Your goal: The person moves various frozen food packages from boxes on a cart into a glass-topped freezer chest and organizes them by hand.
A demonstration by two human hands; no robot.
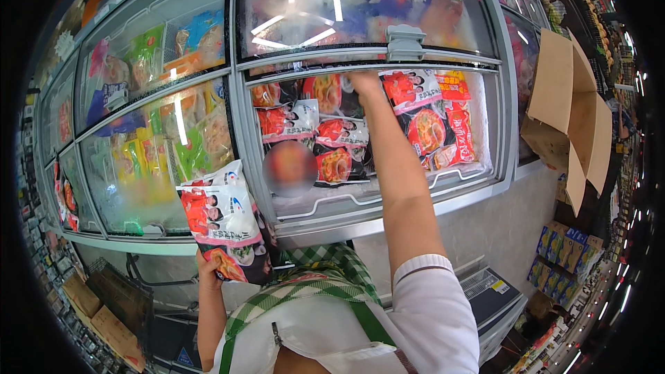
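My left hand (pixel 209 269) grips a printed plastic bag of frozen food (pixel 228 218) by its lower side, in front of the freezer. The bag is white at the top and dark below, with a picture of a dish. My right hand (pixel 365 84) reaches into the open compartment of the chest freezer (pixel 358 231). Its fingers go under the frame of the sliding glass lid (pixel 322 65) and are hidden, so I cannot tell whether they hold anything. Similar bags (pixel 340 132) lie around it, and red bags (pixel 460 130) are stacked at the right.
A wire basket rim (pixel 332 202) runs along the compartment's front. Glass-covered compartments (pixel 150 156) with more packages extend left. An open cardboard box (pixel 553 83) stands at the right end. Flattened cardboard (pixel 111 322) lies at lower left, and stacked cartons (pixel 563 254) stand at right.
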